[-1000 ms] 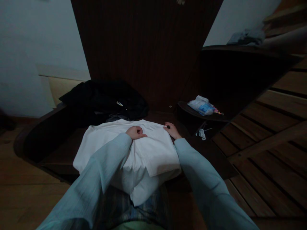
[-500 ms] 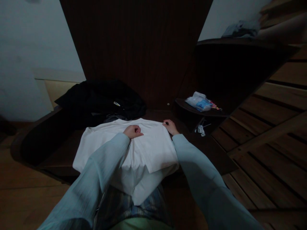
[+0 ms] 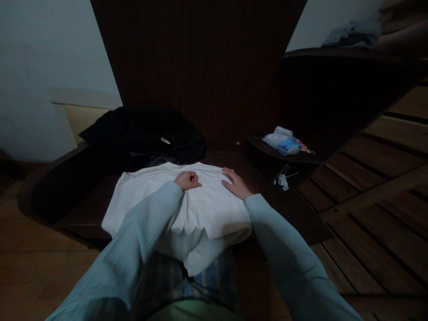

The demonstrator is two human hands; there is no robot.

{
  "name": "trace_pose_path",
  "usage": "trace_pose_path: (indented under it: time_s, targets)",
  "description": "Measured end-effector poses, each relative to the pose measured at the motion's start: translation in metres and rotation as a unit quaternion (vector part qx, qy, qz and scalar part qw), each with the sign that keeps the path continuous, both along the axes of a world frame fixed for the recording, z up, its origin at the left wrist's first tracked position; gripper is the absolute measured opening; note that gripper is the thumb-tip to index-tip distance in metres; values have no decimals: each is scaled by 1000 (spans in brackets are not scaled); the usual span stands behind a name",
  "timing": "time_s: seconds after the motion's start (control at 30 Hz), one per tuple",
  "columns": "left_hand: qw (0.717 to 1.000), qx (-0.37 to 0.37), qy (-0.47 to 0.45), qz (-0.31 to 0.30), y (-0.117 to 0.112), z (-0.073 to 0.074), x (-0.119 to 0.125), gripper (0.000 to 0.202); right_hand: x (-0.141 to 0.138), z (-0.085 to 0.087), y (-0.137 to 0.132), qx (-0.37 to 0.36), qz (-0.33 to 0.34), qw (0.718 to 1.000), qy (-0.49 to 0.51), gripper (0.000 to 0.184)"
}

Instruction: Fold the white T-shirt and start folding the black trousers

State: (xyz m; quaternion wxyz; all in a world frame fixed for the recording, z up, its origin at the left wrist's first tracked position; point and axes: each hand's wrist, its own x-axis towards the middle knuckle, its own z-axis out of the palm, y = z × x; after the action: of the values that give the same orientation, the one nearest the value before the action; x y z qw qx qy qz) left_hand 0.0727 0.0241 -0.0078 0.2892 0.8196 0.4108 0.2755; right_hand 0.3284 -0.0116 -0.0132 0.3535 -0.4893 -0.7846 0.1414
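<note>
Head cam was dim, but I could make out the white cloth (image 3: pixel 222 214) lying right under both hands on the dark bench (image 3: pixel 284 214), long axis running side to side. The right hand (image 3: pixel 235 183) was at its far right corner, fingers loosely spread, nothing pinched that I could see. The left hand (image 3: pixel 188 180) sat nearer the middle, curled up, and honestly I couldn't tell if it had any fabric gripped. So the right was the closer one to that right edge, with a big stretch lying out left of the other. Looks-wise: plain, creased round the middle, a squarish flap on the right, and a pointed bit drooping off the near side.
</note>
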Motion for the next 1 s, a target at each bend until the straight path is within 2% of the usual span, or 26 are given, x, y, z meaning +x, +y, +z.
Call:
trace_pose_path:
  time_s: [0.1,0.2,0.33,0.47,0.53,0.6,0.67,0.73,0.83,0.9,1.0]
  targets:
    - [1000,-4,-1,1,-1,1,-1,29,-7,-5,-3,-63,-24,990,-124,60]
    - [1000,4,8,7,-2,1,-1,29,-8,-6,-2,-90,-35,974,-203,64]
    - [1000,9,11,15,-2,0,2,29,-9,-6,-3,-93,-45,962,-251,68]
    - [998,-56,3,-3,-6,8,-8,32,-11,-8,-4,-85,-60,959,-264,69]
    - [996,-82,15,-22,-15,20,-29,41,-11,-9,-3,-81,-61,960,-261,70]
    - [997,-60,50,-11,-30,36,-60,46,-11,-10,-3,-79,-60,961,-256,71]
    - [995,-7,91,38,-48,49,-97,46,-12,-10,-2,-80,-58,963,-253,72]
    - [982,46,130,127,-65,54,-129,50,-12,-10,-2,-84,-56,962,-252,74]
    - [951,111,182,226,-82,39,-155,57,-12,-10,-3,-87,-58,962,-252,74]
    - [932,157,231,231,-87,20,-158,60,-12,-11,-2,-81,-56,964,-248,73]
    - [906,157,322,227,-89,-2,-152,60,-11,-13,-1,-66,-52,967,-239,70]
